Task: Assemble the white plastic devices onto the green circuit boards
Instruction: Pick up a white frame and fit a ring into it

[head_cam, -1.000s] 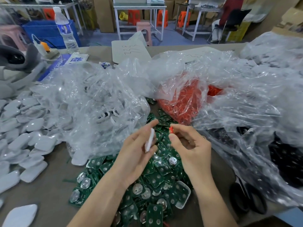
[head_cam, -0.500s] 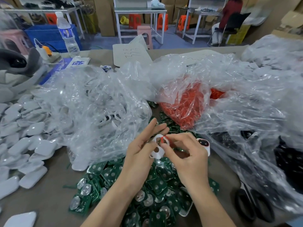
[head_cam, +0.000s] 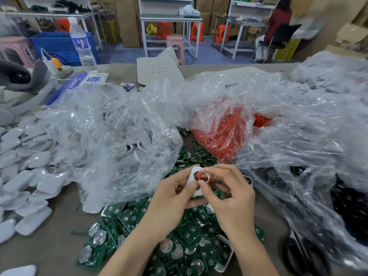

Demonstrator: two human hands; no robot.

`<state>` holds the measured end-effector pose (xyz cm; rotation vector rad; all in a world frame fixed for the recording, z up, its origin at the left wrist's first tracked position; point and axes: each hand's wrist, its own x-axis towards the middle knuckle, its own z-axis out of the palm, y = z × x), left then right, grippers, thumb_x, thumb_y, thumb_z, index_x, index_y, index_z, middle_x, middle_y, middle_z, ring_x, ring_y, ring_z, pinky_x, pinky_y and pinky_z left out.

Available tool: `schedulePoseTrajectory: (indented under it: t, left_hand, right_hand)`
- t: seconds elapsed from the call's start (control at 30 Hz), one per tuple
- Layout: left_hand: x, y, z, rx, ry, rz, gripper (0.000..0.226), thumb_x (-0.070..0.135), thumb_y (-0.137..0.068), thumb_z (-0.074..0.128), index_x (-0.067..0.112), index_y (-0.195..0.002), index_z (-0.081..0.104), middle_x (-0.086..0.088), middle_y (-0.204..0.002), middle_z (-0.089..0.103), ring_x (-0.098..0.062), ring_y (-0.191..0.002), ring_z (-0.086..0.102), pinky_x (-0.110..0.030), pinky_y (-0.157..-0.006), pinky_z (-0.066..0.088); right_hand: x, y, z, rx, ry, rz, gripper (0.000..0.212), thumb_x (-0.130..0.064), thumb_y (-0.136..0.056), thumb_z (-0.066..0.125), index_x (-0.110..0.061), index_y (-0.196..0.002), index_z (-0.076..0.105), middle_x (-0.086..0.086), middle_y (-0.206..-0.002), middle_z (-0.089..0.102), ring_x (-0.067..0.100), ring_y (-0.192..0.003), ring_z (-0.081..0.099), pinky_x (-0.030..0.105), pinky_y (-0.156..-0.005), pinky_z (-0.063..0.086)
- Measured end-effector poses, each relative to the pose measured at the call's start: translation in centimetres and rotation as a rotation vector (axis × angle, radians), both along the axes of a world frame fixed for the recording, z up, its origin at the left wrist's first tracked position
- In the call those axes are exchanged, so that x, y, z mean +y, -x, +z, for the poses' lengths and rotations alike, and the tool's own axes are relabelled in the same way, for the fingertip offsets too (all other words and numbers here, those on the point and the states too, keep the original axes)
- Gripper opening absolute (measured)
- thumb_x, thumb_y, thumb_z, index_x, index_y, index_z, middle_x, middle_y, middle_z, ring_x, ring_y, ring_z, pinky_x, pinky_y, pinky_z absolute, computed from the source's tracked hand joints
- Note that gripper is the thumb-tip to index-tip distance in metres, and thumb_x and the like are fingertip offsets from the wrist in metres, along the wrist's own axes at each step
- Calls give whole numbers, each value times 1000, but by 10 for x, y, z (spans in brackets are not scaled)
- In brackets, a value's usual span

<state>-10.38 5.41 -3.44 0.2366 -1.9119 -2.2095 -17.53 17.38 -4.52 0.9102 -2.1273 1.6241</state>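
The white oval plastic device shell [head_cam: 192, 176] is gripped in your left hand [head_cam: 171, 198] above the heap of green circuit boards [head_cam: 119, 230], turned so your right hand [head_cam: 231, 196], pinching a small red ring [head_cam: 201, 173], can seat it in the opening (my judgement). Behind, a clear plastic bag [head_cam: 225, 120] holds red rings; a second clear bag [head_cam: 111, 136], white shells.

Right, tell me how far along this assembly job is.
Possibly done: rows of closed white shells lie at far left. In hand: the left hand holds a white plastic device while the right hand pinches a red ring against it. Left: a heap of loose green circuit boards under the hands, plus a full bag of white parts and a bag of red rings.
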Motion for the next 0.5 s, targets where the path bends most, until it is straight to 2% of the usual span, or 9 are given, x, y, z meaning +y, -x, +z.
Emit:
schedulePoseTrajectory:
  t: [0.1, 0.23, 0.5]
  left_hand:
    - [0, 1, 3, 13, -32, -21, 30, 4, -100, 47, 19, -117, 67, -4, -111, 73, -16, -107, 68, -24, -81, 57]
    - [0, 0, 3, 15, -55, -29, 31, 2, -100, 46, 16, -120, 66, -5, -111, 73, -16, -108, 68, -24, -83, 56]
    - [1, -1, 1, 26, -73, -29, 33, 1, -101, 44, 13, -125, 63, -5, -115, 72, -17, -111, 66, -25, -85, 55]
  right_hand:
    - [0, 1, -1, 27, -13, 9, 19, -12, -75, 74, -11, -94, 74, -2, -96, 63, 9, -90, 62, 22, -71, 55]
    - [0, 1, -1, 49, -27, 15, 19, -14, -76, 73, -11, -95, 74, -1, -97, 63, 12, -91, 63, 28, -69, 57]
    - [1, 2, -1, 42, -37, 24, 20, -9, -75, 76, -10, -95, 74, -1, -99, 66, 10, -93, 65, 32, -72, 58]
